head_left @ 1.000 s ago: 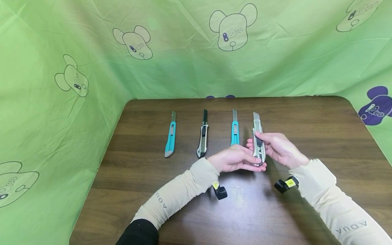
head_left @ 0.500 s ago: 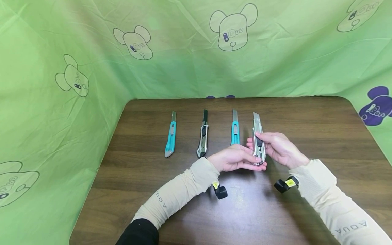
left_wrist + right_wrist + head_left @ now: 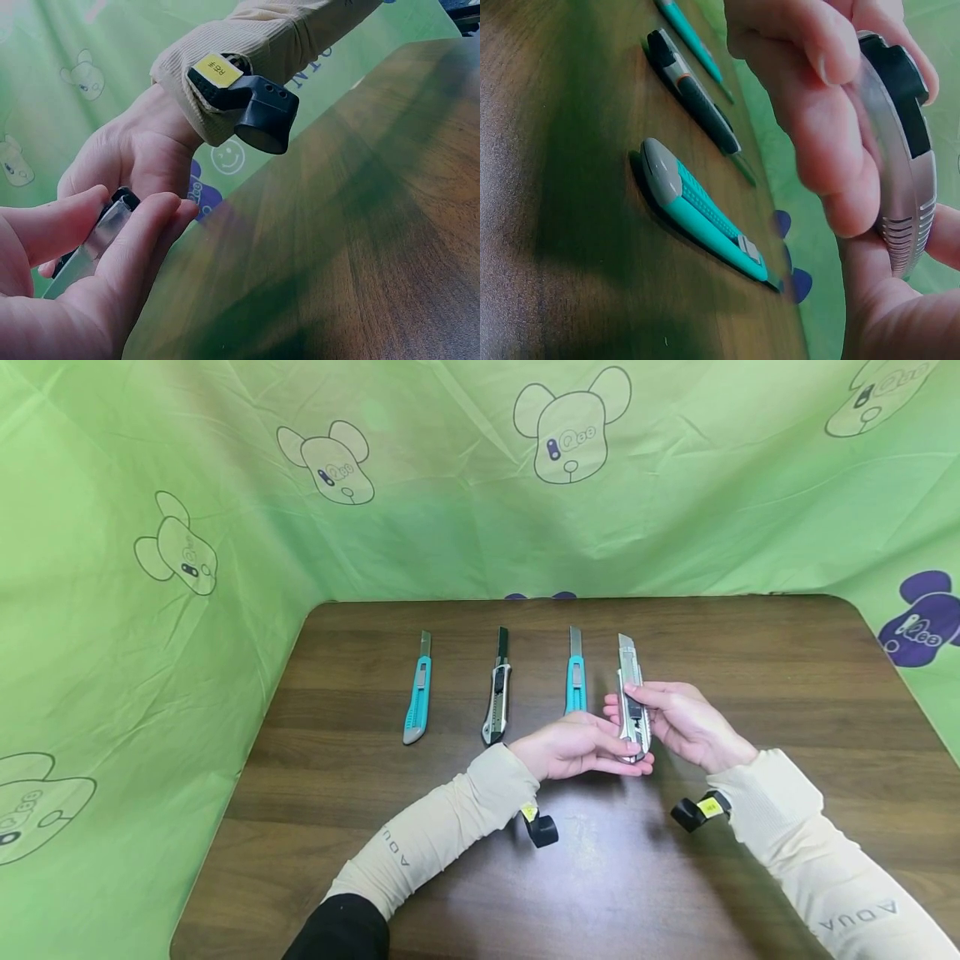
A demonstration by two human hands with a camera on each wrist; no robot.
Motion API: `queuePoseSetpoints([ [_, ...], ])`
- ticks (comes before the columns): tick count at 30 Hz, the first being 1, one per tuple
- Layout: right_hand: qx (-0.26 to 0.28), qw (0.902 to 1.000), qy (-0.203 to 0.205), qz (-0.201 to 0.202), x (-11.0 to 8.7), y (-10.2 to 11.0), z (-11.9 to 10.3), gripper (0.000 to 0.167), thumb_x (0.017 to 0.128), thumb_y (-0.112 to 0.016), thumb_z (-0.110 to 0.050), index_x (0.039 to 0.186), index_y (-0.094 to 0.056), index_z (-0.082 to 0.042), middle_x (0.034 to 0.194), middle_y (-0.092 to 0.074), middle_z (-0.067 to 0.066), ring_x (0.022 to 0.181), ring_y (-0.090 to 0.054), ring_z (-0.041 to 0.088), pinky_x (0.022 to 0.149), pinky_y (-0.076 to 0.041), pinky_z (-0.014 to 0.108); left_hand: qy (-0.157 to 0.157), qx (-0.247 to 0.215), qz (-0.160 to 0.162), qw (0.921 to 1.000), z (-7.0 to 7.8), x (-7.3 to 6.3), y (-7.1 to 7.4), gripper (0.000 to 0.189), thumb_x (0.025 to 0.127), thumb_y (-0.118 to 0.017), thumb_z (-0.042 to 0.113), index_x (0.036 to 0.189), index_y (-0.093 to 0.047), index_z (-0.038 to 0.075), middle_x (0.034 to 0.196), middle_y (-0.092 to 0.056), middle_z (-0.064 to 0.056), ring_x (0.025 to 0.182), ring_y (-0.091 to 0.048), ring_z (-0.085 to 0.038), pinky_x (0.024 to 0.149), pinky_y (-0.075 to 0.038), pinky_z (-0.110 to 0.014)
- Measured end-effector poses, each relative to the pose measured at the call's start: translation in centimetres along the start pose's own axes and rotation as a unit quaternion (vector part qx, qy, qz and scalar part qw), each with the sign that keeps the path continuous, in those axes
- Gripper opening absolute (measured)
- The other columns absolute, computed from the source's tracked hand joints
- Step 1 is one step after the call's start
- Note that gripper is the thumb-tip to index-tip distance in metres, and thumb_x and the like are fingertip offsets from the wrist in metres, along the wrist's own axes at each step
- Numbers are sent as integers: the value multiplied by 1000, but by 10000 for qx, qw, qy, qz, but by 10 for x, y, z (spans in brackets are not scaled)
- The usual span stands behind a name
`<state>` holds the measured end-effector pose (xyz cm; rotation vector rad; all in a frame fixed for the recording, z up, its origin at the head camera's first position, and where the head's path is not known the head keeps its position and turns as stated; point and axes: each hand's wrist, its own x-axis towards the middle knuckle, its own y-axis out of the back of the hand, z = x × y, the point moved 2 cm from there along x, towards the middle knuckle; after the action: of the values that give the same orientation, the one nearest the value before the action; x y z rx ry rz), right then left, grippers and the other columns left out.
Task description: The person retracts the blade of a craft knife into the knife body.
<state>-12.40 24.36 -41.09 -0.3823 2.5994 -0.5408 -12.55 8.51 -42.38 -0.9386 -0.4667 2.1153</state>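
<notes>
Both hands hold a silver box cutter (image 3: pixel 635 720) raised above the table, its blade extended and pointing away. My left hand (image 3: pixel 572 747) pinches its bottom end between thumb and fingers. From the other side, my right hand (image 3: pixel 693 727) grips the middle of the handle, thumb on top near the black slider. The right wrist view shows the curved metal side and black end part of the silver box cutter (image 3: pixel 889 150). Close by lies a turquoise box cutter (image 3: pixel 576 681), its lower end hidden by my left hand in the head view.
Further left on the brown wooden table (image 3: pixel 337 827) lie a black-and-grey box cutter (image 3: pixel 497 702) and another turquoise box cutter (image 3: pixel 417 702). All three have their blades out, pointing to the back edge. A green printed cloth (image 3: pixel 450 527) hangs behind and at the sides.
</notes>
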Motion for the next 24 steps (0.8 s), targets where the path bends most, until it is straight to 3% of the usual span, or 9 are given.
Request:
queuePoseSetpoints([
  [24, -48, 9999, 154, -46, -1, -2, 3, 15, 98, -54, -8, 107, -65, -3, 102, -75, 7, 94, -72, 15, 88, -59, 26, 11, -121, 54, 9999, -2, 1, 2, 26, 93, -48, -14, 117, -58, -10, 132, -46, -42, 126, -46, -47, 101, -52, -39],
])
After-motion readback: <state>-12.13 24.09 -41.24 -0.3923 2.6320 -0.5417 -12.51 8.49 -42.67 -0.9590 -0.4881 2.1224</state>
